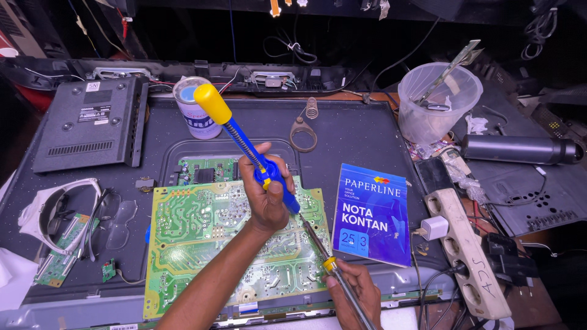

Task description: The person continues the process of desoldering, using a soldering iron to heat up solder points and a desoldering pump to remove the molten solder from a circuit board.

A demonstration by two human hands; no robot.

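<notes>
My left hand [266, 198] is closed around a blue desoldering pump [227, 127] with a yellow knob, held slanted with its tip pointing down to the right. It hovers over a large pale green circuit board [195, 226] lying solder side up on a dark flat panel [361, 137]. My right hand [356, 292], at the bottom edge, grips a soldering iron [316, 242] with a yellow collar. The iron's metal tip reaches up to the board near the pump's nozzle, at the board's right side.
A blue booklet [373, 214] lies right of the board, then a white power strip [468, 250] with a plug. A clear plastic cup [437, 101] and a black cylinder [520, 150] sit at the right. A black box [92, 122], a round tin [195, 116] and glasses [61, 208] are at the left.
</notes>
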